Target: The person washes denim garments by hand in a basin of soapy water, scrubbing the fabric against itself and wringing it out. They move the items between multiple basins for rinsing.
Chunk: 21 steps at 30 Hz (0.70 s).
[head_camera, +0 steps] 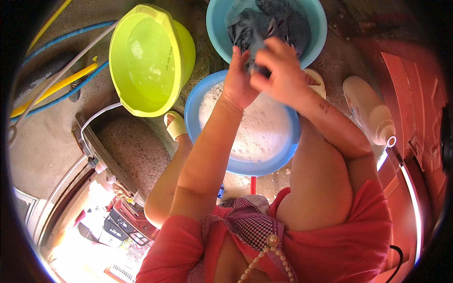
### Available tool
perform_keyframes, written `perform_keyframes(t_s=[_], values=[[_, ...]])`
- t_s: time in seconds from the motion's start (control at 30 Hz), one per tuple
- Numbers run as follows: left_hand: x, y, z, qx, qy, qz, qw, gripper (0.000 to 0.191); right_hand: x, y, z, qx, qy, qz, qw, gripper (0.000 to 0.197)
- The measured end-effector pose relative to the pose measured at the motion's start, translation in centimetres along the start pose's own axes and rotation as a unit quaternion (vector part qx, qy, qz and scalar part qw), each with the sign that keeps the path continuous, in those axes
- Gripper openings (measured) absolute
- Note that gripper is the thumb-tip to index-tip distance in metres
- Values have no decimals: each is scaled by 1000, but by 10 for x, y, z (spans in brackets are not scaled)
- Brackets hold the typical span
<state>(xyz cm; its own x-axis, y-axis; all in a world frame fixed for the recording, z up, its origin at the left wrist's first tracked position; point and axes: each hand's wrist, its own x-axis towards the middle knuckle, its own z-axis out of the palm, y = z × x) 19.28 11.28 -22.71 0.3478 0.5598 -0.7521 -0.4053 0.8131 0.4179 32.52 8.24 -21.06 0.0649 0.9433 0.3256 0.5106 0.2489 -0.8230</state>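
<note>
Dark wet cloth (256, 42) is blurred between my two hands, above the near rim of a teal basin. My right hand (281, 72) has its fingers curled around part of this cloth. Beside it, my left hand (240, 83) is turned palm inward with the thumb up; its fingertips are hidden, so its grip is unclear. More dark clothing (290, 30) lies in water inside the teal basin (320, 26). Under my wrists stands a blue basin (244, 168), filled with white suds (256, 131).
A lime-green tub (150, 63) holding water is at the left, near yellow (53, 90) and blue hoses (67, 93). A rough stone slab (134, 145) lies below it. To the right, a pale plastic bottle (370, 109) is beside a red panel (417, 123).
</note>
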Motion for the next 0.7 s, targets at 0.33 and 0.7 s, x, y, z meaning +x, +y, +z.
perform_keyframes(t_s=[0.33, 0.7], values=[[19, 9, 8, -52, 28, 91, 994, 35, 22, 40, 21, -1, 26, -35, 999, 22], [31, 32, 12, -12, 52, 139, 989, 24, 18, 46, 32, 26, 9, -73, 997, 19]])
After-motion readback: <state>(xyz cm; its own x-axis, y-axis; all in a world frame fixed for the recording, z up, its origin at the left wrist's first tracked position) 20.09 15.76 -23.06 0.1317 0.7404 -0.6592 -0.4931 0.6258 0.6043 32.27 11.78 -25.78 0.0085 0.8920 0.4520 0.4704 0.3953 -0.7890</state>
